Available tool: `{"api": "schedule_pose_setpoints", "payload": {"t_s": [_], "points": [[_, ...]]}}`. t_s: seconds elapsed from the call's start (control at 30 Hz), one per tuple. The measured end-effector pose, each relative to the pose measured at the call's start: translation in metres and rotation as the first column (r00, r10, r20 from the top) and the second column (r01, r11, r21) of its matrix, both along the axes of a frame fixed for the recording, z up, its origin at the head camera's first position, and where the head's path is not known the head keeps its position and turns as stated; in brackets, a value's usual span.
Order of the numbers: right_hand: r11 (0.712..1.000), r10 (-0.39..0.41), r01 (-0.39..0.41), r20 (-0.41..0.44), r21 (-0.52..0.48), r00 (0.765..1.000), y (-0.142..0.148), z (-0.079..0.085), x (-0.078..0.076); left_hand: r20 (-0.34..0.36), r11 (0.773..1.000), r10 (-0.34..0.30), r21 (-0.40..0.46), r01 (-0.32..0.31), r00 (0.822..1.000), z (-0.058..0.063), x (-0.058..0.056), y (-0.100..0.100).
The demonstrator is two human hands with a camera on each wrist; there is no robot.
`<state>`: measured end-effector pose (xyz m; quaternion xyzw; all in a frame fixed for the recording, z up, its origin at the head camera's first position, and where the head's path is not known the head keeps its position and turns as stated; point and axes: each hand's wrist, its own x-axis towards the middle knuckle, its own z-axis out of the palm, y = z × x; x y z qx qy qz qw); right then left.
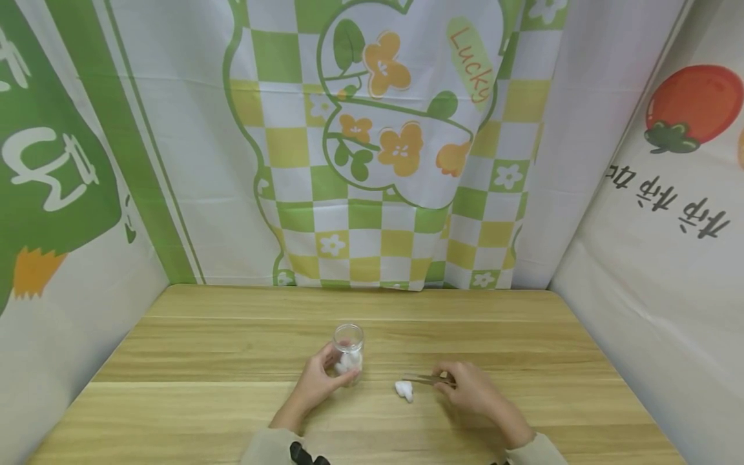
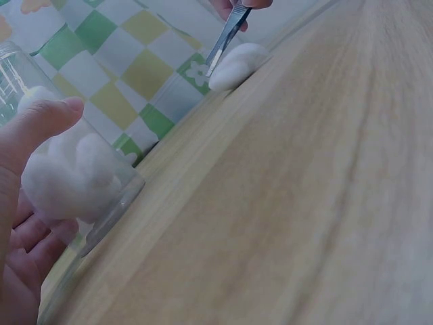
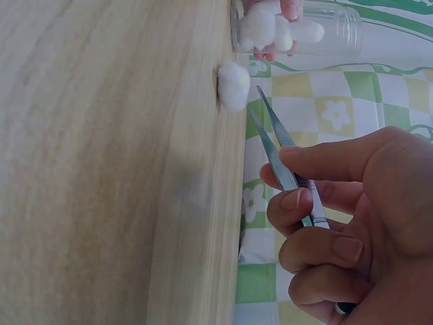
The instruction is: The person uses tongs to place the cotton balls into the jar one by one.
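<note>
My left hand (image 1: pixel 316 381) grips a clear jar (image 1: pixel 349 337) that stands on the table without a lid. White cotton balls (image 2: pixel 74 172) fill its lower part, seen through the wall in the left wrist view. Metal tweezers (image 3: pixel 274 145) are pinched between the thumb and fingers of my right hand (image 1: pixel 472 389), their two tips slightly apart. Just beyond those tips a loose cotton ball (image 1: pixel 403 390) lies on the wood, to the right of the jar. In the right wrist view nothing sits between the tweezer tips.
The wooden table (image 1: pixel 232 349) reaches back to a curtain (image 1: pixel 360 232) with green and yellow checks. Printed cloth walls (image 1: pixel 651 271) rise along its left and right sides.
</note>
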<state>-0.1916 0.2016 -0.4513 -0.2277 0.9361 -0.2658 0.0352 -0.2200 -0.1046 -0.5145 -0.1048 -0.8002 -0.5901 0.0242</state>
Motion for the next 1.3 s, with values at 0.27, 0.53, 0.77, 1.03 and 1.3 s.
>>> {"api": "schedule_pose_setpoints", "payload": {"t_s": [0.27,0.53,0.77,1.03,1.3], "points": [[0.999,0.033,-0.033,-0.007,0.006,0.999,0.003,-0.0023,-0.0005,0.005,1.0,-0.012,0.005,0.012,1.0,0.0007,-0.0001,-0.0004],[0.999,0.031,-0.031,0.0,0.017,1.0,0.0034,-0.0022,0.0005,0.004,1.0,-0.004,0.018,0.004,1.0,0.0014,0.0006,-0.0005],[0.999,0.016,-0.017,0.02,0.046,1.0,0.0022,-0.0024,0.0023,0.003,1.0,0.0,0.011,0.0,1.0,0.0022,0.0007,0.0001],[0.998,0.017,-0.017,0.002,0.056,1.0,0.0006,-0.0061,0.0024,0.006,1.0,0.004,0.006,-0.004,1.0,0.0016,0.0009,0.0003],[0.997,0.01,-0.008,-0.026,0.073,1.0,-0.004,-0.0032,0.0039,0.001,1.0,0.003,-0.003,-0.003,1.0,0.0016,0.001,-0.0002]]}}
